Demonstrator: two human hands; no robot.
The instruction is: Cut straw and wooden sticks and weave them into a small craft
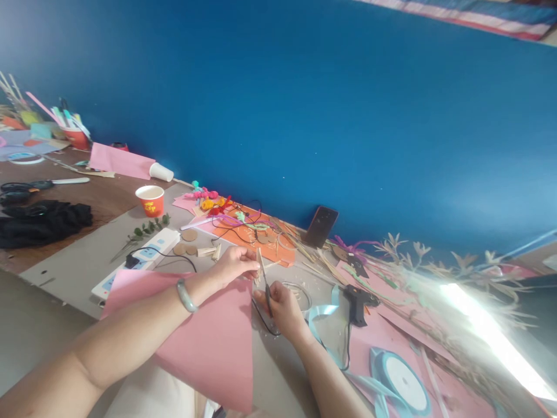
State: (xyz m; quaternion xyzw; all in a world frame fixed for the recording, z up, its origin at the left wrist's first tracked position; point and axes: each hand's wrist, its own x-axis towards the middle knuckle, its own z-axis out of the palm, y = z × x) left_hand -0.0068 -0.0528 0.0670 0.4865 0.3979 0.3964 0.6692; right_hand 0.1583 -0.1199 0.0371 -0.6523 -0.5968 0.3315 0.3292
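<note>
My left hand (235,264) pinches a small pale wooden strip (260,261) above the grey table. A grey-green bangle (186,295) circles that wrist. My right hand (282,307) is closed round a thin dark tool (266,285), which looks like small scissors or a blade, its tip touching the strip. Both hands hover over a large pink paper sheet (209,337) that hangs over the table's near edge.
A black glue gun (357,302) and a light-blue ribbon spool (402,383) lie right of my hands. A white power strip (143,258), a red paper cup (151,200), orange paper with craft bits (252,235) and a phone (321,226) against the blue wall stand beyond. Dried stems (435,273) spread at right.
</note>
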